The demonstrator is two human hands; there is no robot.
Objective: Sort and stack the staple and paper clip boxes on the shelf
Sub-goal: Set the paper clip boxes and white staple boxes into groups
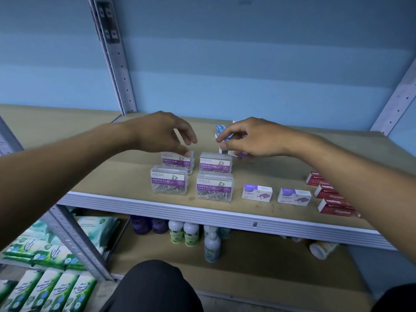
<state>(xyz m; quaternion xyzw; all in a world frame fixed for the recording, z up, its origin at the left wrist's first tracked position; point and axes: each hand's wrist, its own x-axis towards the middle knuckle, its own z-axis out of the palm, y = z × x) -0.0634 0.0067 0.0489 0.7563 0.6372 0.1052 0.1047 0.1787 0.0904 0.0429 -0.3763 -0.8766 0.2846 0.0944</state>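
Observation:
Several clear paper clip boxes with purple labels stand on the brown shelf (258,172): two in front (168,183) (215,190) and two behind (177,161) (215,162). My left hand (162,132) hovers over the back left box, fingers apart and fingertips touching its top. My right hand (249,138) grips a small blue and white box (222,137) on a stack of similar boxes at the back. Two white and purple staples boxes (257,192) (294,197) lie near the front edge. Three red staples boxes (331,194) lie to the right, partly hidden by my right forearm.
Grey perforated uprights (114,57) (396,102) frame the shelf against a blue wall. The lower shelf holds small bottles (184,231) and a white bottle (212,246). Green wipe packs (45,248) fill the rack at the lower left. My dark trouser knee (155,287) is at the bottom.

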